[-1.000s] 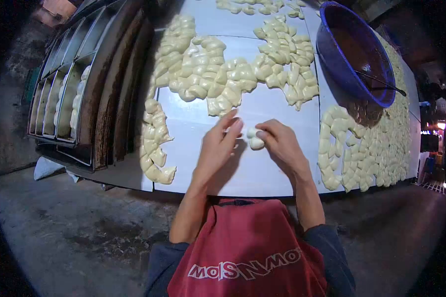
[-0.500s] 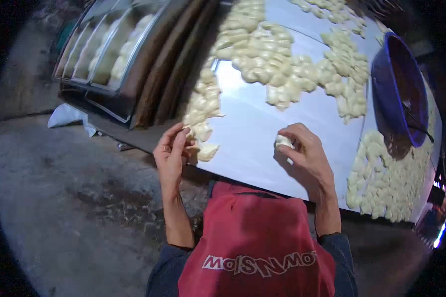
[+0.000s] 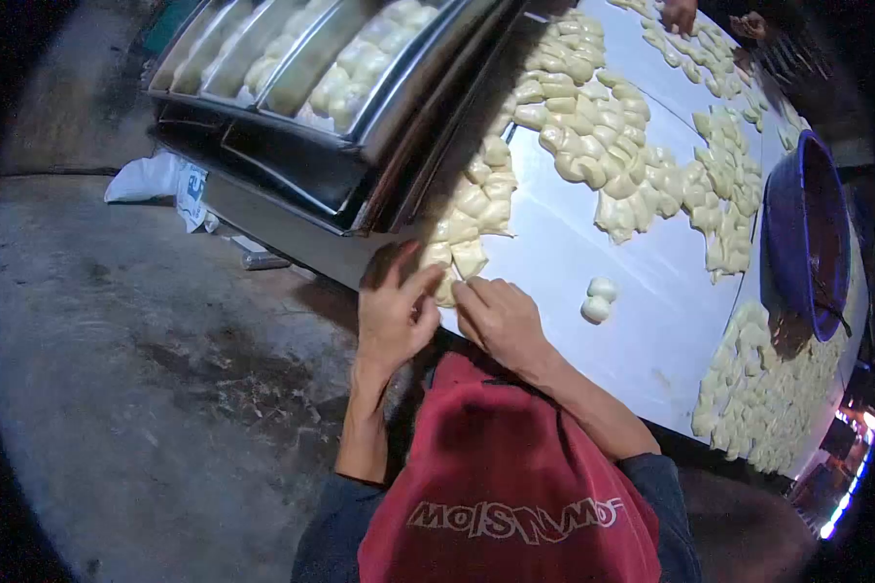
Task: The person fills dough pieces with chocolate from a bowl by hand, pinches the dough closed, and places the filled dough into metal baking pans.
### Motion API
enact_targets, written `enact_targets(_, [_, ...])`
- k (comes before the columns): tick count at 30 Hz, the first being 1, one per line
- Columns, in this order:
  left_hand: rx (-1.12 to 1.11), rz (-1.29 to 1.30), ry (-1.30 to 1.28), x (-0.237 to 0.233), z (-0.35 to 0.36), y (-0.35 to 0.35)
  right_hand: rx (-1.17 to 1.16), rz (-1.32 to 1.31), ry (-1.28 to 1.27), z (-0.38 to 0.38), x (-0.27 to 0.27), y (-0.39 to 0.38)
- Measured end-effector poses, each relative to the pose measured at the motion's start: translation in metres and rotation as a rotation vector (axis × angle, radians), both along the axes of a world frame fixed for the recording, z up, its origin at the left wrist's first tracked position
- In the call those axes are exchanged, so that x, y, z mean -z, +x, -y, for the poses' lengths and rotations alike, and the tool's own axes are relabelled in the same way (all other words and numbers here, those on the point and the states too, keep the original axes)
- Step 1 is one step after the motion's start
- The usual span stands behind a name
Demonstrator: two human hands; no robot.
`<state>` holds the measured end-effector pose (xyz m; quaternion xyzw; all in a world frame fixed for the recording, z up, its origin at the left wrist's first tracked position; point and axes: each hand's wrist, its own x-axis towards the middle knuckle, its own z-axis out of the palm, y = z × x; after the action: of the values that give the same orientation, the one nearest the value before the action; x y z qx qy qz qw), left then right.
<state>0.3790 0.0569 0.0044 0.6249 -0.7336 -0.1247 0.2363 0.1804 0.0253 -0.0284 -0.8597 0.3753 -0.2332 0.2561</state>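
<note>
Dough lies in cut heaps all over the pale desk (image 3: 574, 243), and your hands meet at its near left corner. That is where a strip of cut dough (image 3: 476, 199) ends, probably because the closest lump is the easiest to reach.

Your right hand (image 3: 496, 316) has its grip pinched on the last dough piece (image 3: 449, 288), fingertips curled down onto it. Your left hand (image 3: 394, 311) comes in from the other side with its fingers bent over the same piece. Its palm faces away, so you cannot tell whether that grip is clenched or only steadying.

Two rounded balls (image 3: 598, 299) sit alone on bare desk just right of your hands, apart from the raw heaps, likely so they do not stick. The blue basin (image 3: 807, 233) stands well off to the right. Loaf pans (image 3: 331, 68) with dough in them are stacked at the left end. Another person's hand (image 3: 679, 14) works at the far edge.
</note>
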Motion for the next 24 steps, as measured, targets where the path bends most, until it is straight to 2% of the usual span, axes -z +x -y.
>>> enact_targets(1, [0.018, -0.047, 0.049, 0.0, 0.001, -0.001, -0.028, 0.007, 0.031, 0.002, 0.003, 0.004])
enact_targets(2, [0.038, -0.095, 0.098, 0.001, 0.002, -0.005, 0.051, 0.09, 0.072, 0.004, 0.001, 0.002])
enact_targets(5, [0.093, -0.148, 0.088, 0.011, 0.008, -0.005, 0.342, 0.646, 1.046, 0.015, -0.003, -0.012])
enact_targets(6, [0.086, -0.194, 0.097, 0.012, 0.008, -0.006, 0.314, 0.621, 1.019, 0.025, -0.031, -0.019])
enact_targets(7, [0.08, -0.241, 0.106, 0.012, 0.009, -0.009, 0.35, 0.834, 1.239, 0.024, -0.023, -0.02])
enact_targets(8, [0.118, -0.161, -0.059, 0.007, 0.015, -0.012, 0.347, 0.728, 1.17, 0.025, -0.024, -0.024])
enact_targets(11, [0.152, -0.341, 0.059, 0.013, 0.015, -0.021, 0.218, 0.343, 0.918, 0.026, -0.026, -0.025])
enact_targets(12, [0.201, -0.193, -0.049, 0.006, 0.019, -0.026, 0.161, 0.253, 0.674, 0.03, -0.026, -0.025])
enact_targets(13, [0.189, -0.217, -0.034, 0.008, 0.02, -0.027, 0.197, 0.429, 0.902, 0.028, -0.019, -0.022])
enact_targets(16, [0.136, -0.274, 0.004, 0.012, 0.017, -0.034, 0.262, 0.377, 0.92, 0.026, -0.032, -0.031])
enact_targets(18, [0.195, -0.173, -0.016, 0.016, 0.016, -0.038, 0.279, 0.397, 0.957, 0.023, -0.033, -0.038])
enact_targets(21, [0.217, -0.109, -0.036, 0.027, 0.012, -0.039, 0.281, 0.711, 1.307, 0.018, -0.055, -0.062])
enact_targets(22, [0.205, -0.09, -0.04, 0.028, 0.011, -0.039, 0.308, 0.822, 1.296, 0.014, -0.057, -0.075])
enact_targets(23, [0.193, -0.073, -0.046, 0.029, 0.01, -0.038, 0.184, 1.137, 1.394, 0.01, -0.06, -0.09])
enact_targets(24, [0.231, 0.004, 0.044, 0.026, 0.009, -0.035, 0.192, 1.178, 1.26, 0.008, -0.06, -0.106])
